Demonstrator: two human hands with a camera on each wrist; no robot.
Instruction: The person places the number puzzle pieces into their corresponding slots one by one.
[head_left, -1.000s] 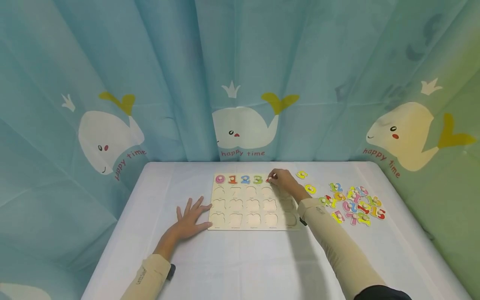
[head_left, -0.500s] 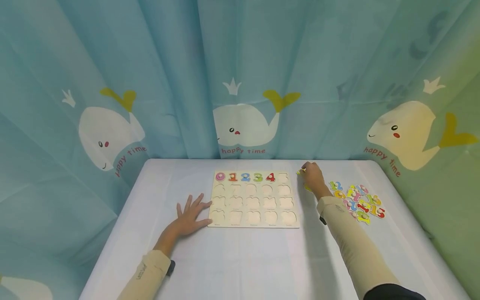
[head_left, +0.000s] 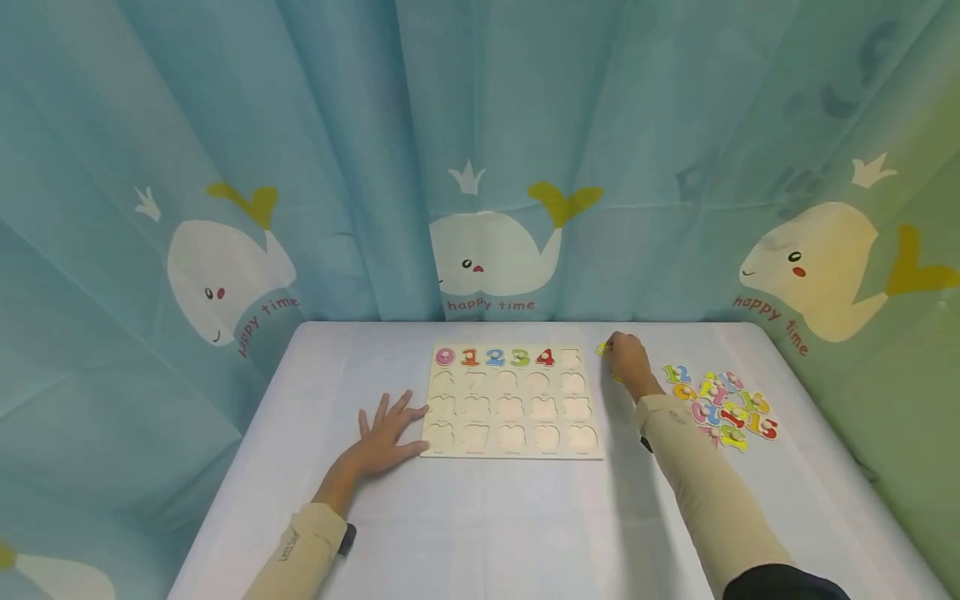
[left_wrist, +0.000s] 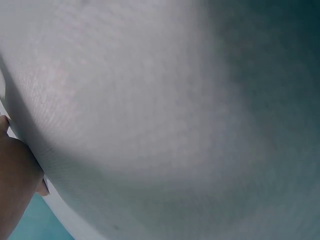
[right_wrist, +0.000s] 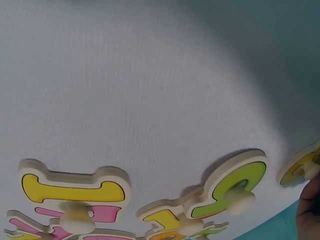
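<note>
A wooden number puzzle board [head_left: 510, 456] lies on the table. The pieces 0, 1, 2, 3 and a red 4 [head_left: 545, 357] sit in its top row; the other recesses are bare. My left hand [head_left: 382, 442] rests flat with fingers spread, index finger and thumb touching the board's left edge. Right of the board's top corner, my right hand [head_left: 628, 362] pinches a yellow number piece [head_left: 602, 348], mostly covered by the fingers. Close to that hand, another yellow piece [right_wrist: 295, 167] with a knob shows in the right wrist view, partly cut off.
To the right lies a loose, partly overlapping heap of coloured number pieces [head_left: 731, 412] with round knobs. A blue-green curtain [head_left: 360, 167] with whales hangs behind the white table [head_left: 480, 533].
My right hand has left the red 4, which now shows whole in the top row, and moved right to the yellow number piece. The left hand stays at the board's edge.
</note>
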